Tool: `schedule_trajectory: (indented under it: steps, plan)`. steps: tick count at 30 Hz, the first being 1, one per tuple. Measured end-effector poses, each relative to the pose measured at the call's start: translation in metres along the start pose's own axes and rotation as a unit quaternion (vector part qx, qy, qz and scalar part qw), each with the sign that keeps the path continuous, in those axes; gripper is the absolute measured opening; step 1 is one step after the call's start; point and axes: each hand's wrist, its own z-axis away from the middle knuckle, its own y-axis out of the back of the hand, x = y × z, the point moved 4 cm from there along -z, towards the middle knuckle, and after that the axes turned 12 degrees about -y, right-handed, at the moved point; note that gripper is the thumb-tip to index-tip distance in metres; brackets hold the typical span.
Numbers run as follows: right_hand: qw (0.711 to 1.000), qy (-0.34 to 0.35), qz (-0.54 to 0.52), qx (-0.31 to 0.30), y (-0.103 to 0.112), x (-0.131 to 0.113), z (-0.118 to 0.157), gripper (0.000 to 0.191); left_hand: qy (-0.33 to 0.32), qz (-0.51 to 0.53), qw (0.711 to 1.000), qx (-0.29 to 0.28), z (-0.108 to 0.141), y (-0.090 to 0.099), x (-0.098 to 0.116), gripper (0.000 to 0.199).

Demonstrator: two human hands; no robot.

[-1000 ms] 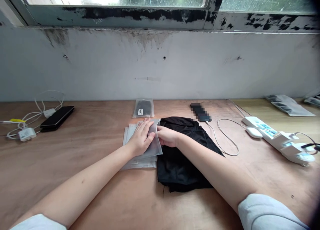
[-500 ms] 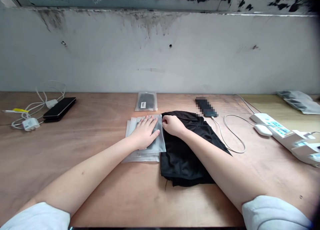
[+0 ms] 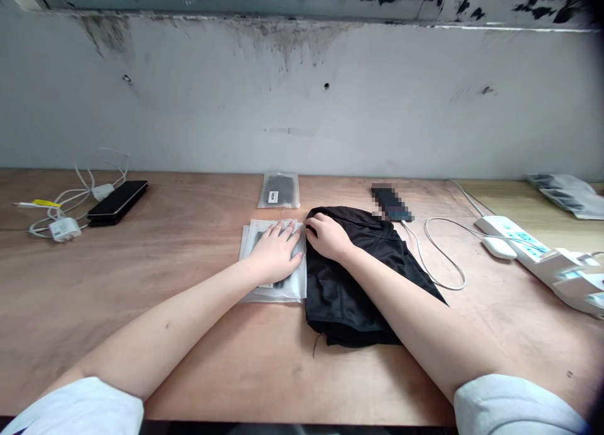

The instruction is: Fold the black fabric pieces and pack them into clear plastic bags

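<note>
My left hand lies flat, fingers spread, on a small stack of frosted plastic bags. Something dark and a white label show through the top bag, partly covered by the hand. At the stack's upper right corner, my right hand is closed, thumb and forefinger pinching the edge of the top bag. Beneath the right hand and forearm spreads a folded black cloth, its left side against the bags. Behind the stack, apart from it, lies another plastic bag with dark contents and a white label.
To the left lie a black case and a white charger with tangled cables. A phone on a white cable sits behind the cloth. A white power strip and a grey bag are at the right. A wall closes off the back.
The top bag has shifted slightly down and left, lining up more closely with the stack. My right hand has loosened from a fist to a pinch at its edge. The view has shifted slightly.
</note>
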Motion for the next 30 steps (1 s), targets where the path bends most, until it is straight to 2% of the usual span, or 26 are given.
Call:
schedule_trajectory:
  steps: [4,8,14,21,27,29,30]
  plan:
    - [1.0,0.001,0.016,-0.019,-0.006,-0.002,-0.002,0.026,0.004,-0.004,1.0,-0.012,-0.002,-0.003,0.001,0.062]
    - [0.999,0.005,-0.019,-0.034,-0.003,-0.003,-0.005,0.023,0.007,-0.017,1.0,-0.019,-0.003,-0.003,0.001,0.062]
    - [0.995,0.051,-0.059,-0.062,0.005,-0.013,-0.002,0.016,0.008,-0.012,1.0,-0.018,-0.003,-0.002,0.001,0.06]
    - [0.978,0.085,-0.018,-0.188,0.015,-0.028,0.008,0.014,0.016,-0.03,0.998,-0.049,-0.003,-0.002,0.0,0.057]
    - [0.937,0.15,-0.055,-0.312,0.022,-0.035,0.018,0.012,0.018,-0.05,0.996,-0.07,-0.001,-0.001,-0.001,0.058]
    - [0.937,0.183,-0.078,-0.286,0.021,-0.035,0.017,0.014,0.022,-0.055,0.996,-0.066,-0.001,-0.002,-0.002,0.058]
    - [0.948,0.188,-0.088,-0.243,0.021,-0.033,0.015,0.016,0.026,-0.057,0.996,-0.061,-0.001,-0.002,-0.002,0.058]
